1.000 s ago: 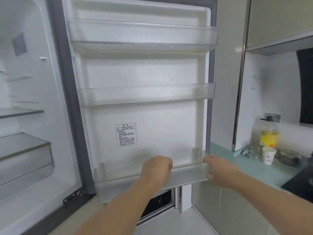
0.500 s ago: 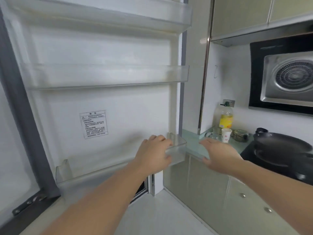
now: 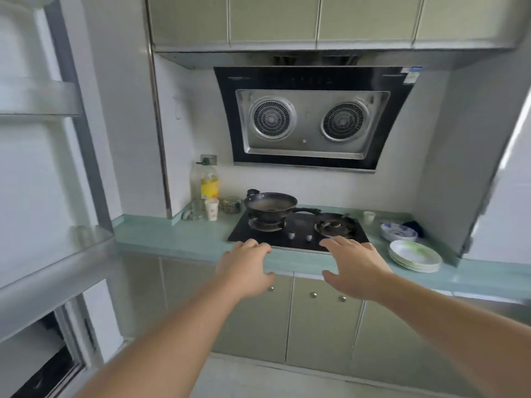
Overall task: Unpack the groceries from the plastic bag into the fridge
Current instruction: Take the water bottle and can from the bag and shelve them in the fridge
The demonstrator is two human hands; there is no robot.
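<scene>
Head view shows your two bare arms stretched forward over the floor toward the kitchen counter point(image 3: 172, 239). Your left hand point(image 3: 247, 268) hangs in the air before the counter's front edge, palm down, its fingers loosely bent and close together, holding nothing. Your right hand point(image 3: 353, 268) is just beside it to the right, also empty, with fingers straight and slightly spread and the thumb out to the side. Neither hand plainly touches the counter; you cannot tell contact from this angle. On your left stands the open fridge door point(image 3: 43, 182), its clear door shelves point(image 3: 54, 271) blurred, and only this door of the fridge is in view. The plastic bag of groceries cannot be seen from here. On the black stove point(image 3: 298, 234) sits a dark wok point(image 3: 270, 205) over the left burner. An oil bottle point(image 3: 208, 179) and a paper cup point(image 3: 212, 209) stand in the counter's back corner. A stack of white plates point(image 3: 415, 255) lies near the counter's right end, with a blue-patterned bowl point(image 3: 398, 231) just behind it. A range hood point(image 3: 313, 122) with two round grilles hangs above the stove.
</scene>
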